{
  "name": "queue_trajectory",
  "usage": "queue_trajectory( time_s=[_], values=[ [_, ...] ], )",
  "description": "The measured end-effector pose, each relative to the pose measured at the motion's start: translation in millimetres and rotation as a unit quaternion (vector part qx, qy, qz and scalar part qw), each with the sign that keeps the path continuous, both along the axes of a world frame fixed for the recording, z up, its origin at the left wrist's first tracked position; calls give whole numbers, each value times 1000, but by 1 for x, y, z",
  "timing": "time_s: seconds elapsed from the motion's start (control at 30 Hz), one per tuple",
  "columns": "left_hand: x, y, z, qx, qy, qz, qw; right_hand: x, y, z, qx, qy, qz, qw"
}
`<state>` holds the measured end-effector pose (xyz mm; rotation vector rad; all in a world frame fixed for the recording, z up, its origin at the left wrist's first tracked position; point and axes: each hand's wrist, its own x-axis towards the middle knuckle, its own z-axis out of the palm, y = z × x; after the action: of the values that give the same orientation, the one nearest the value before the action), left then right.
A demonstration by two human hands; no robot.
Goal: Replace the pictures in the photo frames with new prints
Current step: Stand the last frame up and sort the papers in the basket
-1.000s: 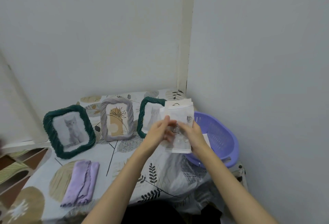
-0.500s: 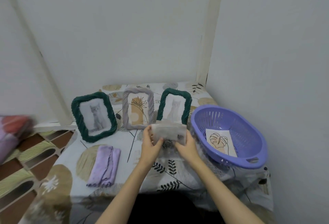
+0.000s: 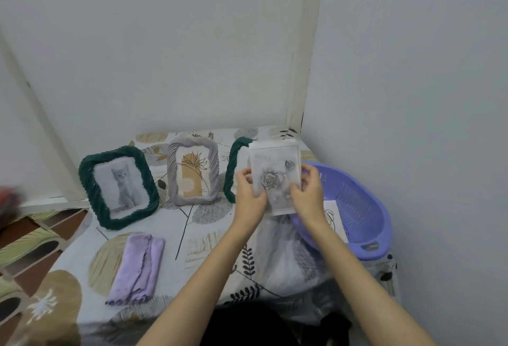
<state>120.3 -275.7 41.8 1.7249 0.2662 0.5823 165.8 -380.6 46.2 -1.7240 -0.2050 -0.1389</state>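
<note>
Grey rose print held upright above the patterned tablecloth.
It is pinched at its side edges by the left hand and right hand, in front of the rightmost green frame, beside the purple basket.

A single head-worn wide-angle camera looks forward and down from above the near edge of the tabletop, facing a room corner. The wall seam runs down the upper right of the frame. Both forearms enter from the bottom edge, and the hands sit close, just right of centre. Straight lines bow toward the frame edges.
</note>
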Motion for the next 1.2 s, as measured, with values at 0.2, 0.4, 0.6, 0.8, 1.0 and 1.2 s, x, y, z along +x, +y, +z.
queue_trajectory(
  time_s=[0.2,0.4,0.6,0.8,1.0,1.2],
  values=[
    [63,-53,13,44,136,-33,989,54,-73,12,-133,82,-90,984],
    [97,-80,-5,213,386,-126,889,83,-105,-25,-360,219,-6,907],
    [105,-92,-4,294,442,-200,823,88,-103,-36,-437,223,18,871],
    [110,-91,-13,265,430,-202,839,97,-99,-38,-402,196,42,893],
    [85,-74,-7,285,242,-80,924,81,-112,-26,-326,34,-67,942],
    [5,-33,-41,261,68,75,960,21,-79,-18,-261,-120,-45,957]
  ],
)
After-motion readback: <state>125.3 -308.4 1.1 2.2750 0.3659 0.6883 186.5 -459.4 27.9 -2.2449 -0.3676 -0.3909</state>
